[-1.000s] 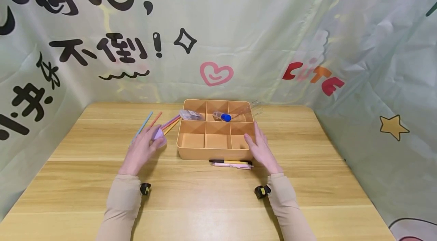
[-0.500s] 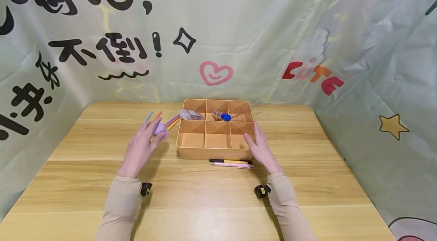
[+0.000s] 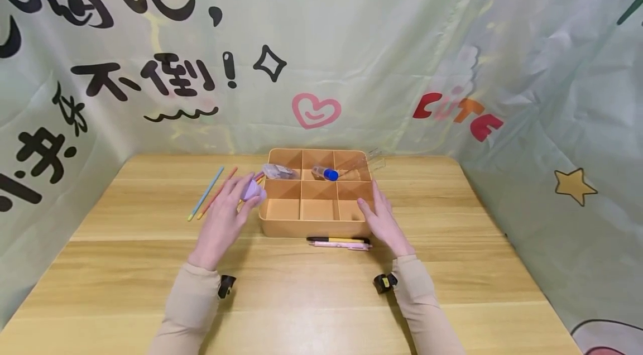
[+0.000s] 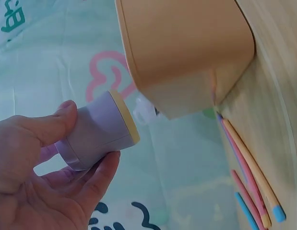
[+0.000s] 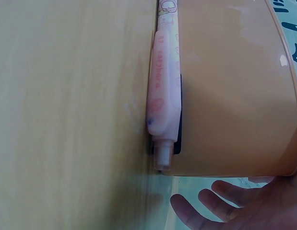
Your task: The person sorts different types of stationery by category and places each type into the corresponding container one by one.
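Head view: the left hand (image 3: 223,218) pinches the purple cylinder (image 3: 253,191) by its sides, leaving its yellow end (image 4: 125,116) clear, just left of the 6-compartment box (image 3: 311,228); the right hand (image 3: 384,221), fingers apart, lies at the box's right wall, probably steadying it.

a pale cloth backdrop (image 3: 372,48) bears prints — a pink heart (image 3: 315,116); a yellow star (image 3: 576,186) farther right.

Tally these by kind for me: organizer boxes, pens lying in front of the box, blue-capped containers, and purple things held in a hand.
Organizer box: 1
Pens: 2, a pink pen and a black-and-yellow pen
Blue-capped container: 1
Purple object in the left hand: 1
Total: 5
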`<state>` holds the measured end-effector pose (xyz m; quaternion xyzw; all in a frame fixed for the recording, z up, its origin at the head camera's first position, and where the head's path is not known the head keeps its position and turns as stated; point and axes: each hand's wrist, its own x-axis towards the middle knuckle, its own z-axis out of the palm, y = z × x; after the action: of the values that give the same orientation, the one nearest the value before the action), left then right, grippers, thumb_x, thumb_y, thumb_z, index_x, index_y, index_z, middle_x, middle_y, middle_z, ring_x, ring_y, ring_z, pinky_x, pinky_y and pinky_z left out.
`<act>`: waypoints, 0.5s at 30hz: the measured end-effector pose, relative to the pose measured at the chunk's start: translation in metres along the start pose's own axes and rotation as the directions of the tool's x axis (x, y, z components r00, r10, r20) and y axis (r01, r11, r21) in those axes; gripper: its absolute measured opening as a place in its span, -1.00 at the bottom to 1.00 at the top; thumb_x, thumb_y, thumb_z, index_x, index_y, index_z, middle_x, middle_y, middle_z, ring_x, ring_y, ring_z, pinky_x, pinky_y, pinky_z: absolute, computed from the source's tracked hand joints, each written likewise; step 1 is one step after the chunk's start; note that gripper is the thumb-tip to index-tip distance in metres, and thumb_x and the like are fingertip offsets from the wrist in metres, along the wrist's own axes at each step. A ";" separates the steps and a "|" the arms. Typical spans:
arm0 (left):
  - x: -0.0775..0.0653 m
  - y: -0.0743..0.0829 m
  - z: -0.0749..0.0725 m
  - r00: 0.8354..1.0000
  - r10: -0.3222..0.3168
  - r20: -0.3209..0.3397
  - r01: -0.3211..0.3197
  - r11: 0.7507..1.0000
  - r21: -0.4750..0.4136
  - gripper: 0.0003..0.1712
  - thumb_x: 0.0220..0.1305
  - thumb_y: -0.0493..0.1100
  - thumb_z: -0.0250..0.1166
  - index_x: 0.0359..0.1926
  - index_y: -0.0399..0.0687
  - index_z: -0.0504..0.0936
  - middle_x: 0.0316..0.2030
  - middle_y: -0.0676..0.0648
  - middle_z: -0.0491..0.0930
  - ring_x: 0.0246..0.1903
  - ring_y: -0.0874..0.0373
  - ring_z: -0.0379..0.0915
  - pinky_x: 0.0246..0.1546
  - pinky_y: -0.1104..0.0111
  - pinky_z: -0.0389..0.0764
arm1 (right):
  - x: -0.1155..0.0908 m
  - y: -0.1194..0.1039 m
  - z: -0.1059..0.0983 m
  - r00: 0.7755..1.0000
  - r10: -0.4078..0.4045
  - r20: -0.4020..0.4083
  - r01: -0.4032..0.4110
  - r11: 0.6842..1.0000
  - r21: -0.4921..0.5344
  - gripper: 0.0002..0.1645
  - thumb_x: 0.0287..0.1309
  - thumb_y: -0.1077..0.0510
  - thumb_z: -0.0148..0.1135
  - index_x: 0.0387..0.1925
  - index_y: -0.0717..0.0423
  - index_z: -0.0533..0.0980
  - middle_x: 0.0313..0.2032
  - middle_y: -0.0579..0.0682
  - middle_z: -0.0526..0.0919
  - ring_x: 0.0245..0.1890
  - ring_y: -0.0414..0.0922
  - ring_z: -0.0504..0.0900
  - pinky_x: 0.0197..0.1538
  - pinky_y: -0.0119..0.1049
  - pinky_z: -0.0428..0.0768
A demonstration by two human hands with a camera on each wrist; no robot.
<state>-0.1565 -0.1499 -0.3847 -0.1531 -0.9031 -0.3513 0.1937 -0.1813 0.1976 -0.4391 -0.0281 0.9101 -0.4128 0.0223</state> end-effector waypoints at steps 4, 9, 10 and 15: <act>0.002 0.004 0.005 1.000 0.017 0.023 -0.017 1.000 -0.007 -0.38 0.37 -0.19 0.30 0.40 -0.21 0.40 0.16 -0.30 0.54 0.06 -0.18 0.56 0.01 -0.03 0.66 | 0.000 0.000 0.001 1.000 -0.002 0.001 0.002 1.000 0.004 -0.08 0.56 -0.16 -0.18 0.61 0.12 -0.36 0.58 0.38 -0.25 0.57 0.38 -0.30 0.55 0.37 -0.21; 0.008 0.011 0.008 0.998 0.030 0.054 -0.031 0.999 0.030 -0.37 0.37 -0.13 0.31 0.38 -0.24 0.42 0.16 -0.32 0.55 0.04 -0.19 0.55 0.01 -0.03 0.64 | 0.000 0.000 0.001 1.000 0.006 0.002 -0.006 1.000 0.004 -0.08 0.57 -0.13 -0.17 0.60 0.11 -0.37 0.58 0.38 -0.26 0.57 0.40 -0.32 0.55 0.37 -0.24; 0.010 0.013 0.009 0.997 0.028 0.070 -0.031 0.999 0.040 -0.37 0.37 -0.13 0.31 0.39 -0.24 0.41 0.17 -0.32 0.55 0.06 -0.21 0.53 0.02 -0.05 0.63 | 0.000 0.000 0.001 1.000 0.006 0.002 -0.006 1.000 0.004 -0.08 0.57 -0.13 -0.17 0.60 0.12 -0.37 0.58 0.39 -0.26 0.57 0.40 -0.32 0.55 0.36 -0.24; 0.018 0.018 0.016 0.989 0.041 0.142 -0.056 0.993 0.104 -0.38 0.39 -0.11 0.29 0.38 -0.24 0.42 0.20 -0.35 0.54 0.16 -0.27 0.46 0.10 -0.12 0.58 | 0.000 -0.001 0.000 1.000 0.004 0.000 -0.004 1.000 0.003 -0.08 0.57 -0.11 -0.16 0.60 0.12 -0.37 0.58 0.39 -0.24 0.57 0.39 -0.31 0.56 0.35 -0.22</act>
<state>-0.1689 -0.1236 -0.3763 -0.1884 -0.9281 -0.2857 0.1465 -0.1815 0.1968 -0.4388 -0.0262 0.9095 -0.4142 0.0231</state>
